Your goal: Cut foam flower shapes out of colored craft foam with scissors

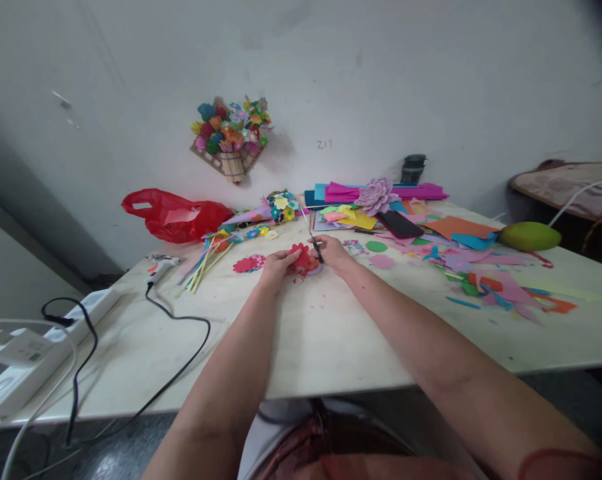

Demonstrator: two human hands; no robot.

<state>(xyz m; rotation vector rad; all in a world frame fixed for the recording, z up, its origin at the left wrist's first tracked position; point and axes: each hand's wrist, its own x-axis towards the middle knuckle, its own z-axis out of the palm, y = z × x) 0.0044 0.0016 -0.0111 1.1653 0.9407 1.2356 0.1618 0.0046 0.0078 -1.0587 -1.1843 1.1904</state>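
Observation:
My left hand [279, 265] pinches a red scalloped flower cutout [301, 257] over the middle of the table. Close beside it, my right hand [332, 253] is wrapped round the dark handles of a pair of scissors [311, 235], whose blades point up and away to the left. Whether the blades touch the red cutout I cannot tell. Small red scraps [297, 280] lie under the hands. Left of my left hand sit more red flower cutouts [244, 265]. A green disc [376, 247] and a pink scalloped disc [382, 262] lie to the right of my right hand.
A red plastic bag [181, 217], thin strips [205, 263] and a glue gun [161, 268] are at the left, with a power strip [88, 310] and cords. Coloured sheets [461, 228], scraps [511, 293], a phone [399, 225] and a green mango-like object [529, 236] lie right.

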